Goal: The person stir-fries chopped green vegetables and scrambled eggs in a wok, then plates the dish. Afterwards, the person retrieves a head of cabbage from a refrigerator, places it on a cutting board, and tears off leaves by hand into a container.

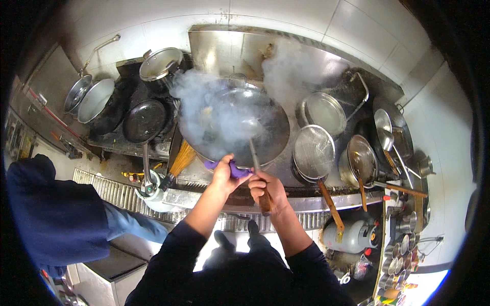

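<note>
A large steel wok (273, 130) stands on the range in front of me, with thick smoke or steam over much of it. My left hand (226, 176) is closed on a purple cloth (239, 172) at the wok's near rim. In my right hand (270, 189) is the wooden handle of a metal ladle (254, 153), whose bowl reaches into the wok's middle. The wok's contents are mostly hidden by the smoke. A bamboo wok brush (182, 158) leans at the wok's left.
A black frying pan (144, 121) and a lidded pot (160, 65) stand left. Right are a mesh strainer (314, 153), a water-filled pan (326, 114) and another pot (359, 162). A gas cylinder (346, 235) lies below. At far left is another person (61, 214).
</note>
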Available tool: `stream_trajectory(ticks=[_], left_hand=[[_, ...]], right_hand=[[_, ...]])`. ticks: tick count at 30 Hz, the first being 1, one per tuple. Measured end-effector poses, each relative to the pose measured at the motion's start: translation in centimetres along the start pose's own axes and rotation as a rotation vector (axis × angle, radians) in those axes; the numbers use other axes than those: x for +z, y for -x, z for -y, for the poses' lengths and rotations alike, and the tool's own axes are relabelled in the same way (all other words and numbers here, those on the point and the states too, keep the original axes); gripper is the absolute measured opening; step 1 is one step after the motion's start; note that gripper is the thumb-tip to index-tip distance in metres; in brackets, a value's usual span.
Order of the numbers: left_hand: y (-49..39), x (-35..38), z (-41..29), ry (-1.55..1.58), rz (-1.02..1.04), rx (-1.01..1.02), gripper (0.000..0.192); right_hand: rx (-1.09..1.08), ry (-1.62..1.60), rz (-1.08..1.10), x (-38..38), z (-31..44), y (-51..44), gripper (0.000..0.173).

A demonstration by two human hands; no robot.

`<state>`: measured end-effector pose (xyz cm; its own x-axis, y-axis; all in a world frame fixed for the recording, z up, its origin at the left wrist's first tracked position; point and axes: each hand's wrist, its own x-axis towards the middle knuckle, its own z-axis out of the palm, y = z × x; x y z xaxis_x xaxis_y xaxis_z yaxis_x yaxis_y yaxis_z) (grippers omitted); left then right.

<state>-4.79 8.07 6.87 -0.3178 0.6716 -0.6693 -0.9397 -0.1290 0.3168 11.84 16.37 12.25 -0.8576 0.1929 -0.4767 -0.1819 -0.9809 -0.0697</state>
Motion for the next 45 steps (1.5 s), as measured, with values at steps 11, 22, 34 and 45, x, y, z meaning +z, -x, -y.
stream_trajectory(ticks=[11, 22, 34, 45], left_hand=[[4.5, -8.4, -3.4, -0.221, -0.102, 0.271, 0.018], [14.0, 9.1, -12.8, -1.126, -0.342, 0.769, 0.023], [17.7, 22.6, -1.4, -1.761, -0.224, 0.944, 0.058], [14.7, 10.2, -11.1, -1.206, -0.294, 0.723, 0.038]], right_hand=[[0.016, 1.287, 0.014, -1.9, 2.0, 15.9, 0.064], [-0.231, 1.748, 0.284, -7.4, 3.5, 16.3, 0.077], [-0.260, 1.662, 0.197, -9.3, 2.7, 11.4, 0.095], [-0.424, 1.458, 0.123, -11.6, 9.9, 9.3, 0.069]])
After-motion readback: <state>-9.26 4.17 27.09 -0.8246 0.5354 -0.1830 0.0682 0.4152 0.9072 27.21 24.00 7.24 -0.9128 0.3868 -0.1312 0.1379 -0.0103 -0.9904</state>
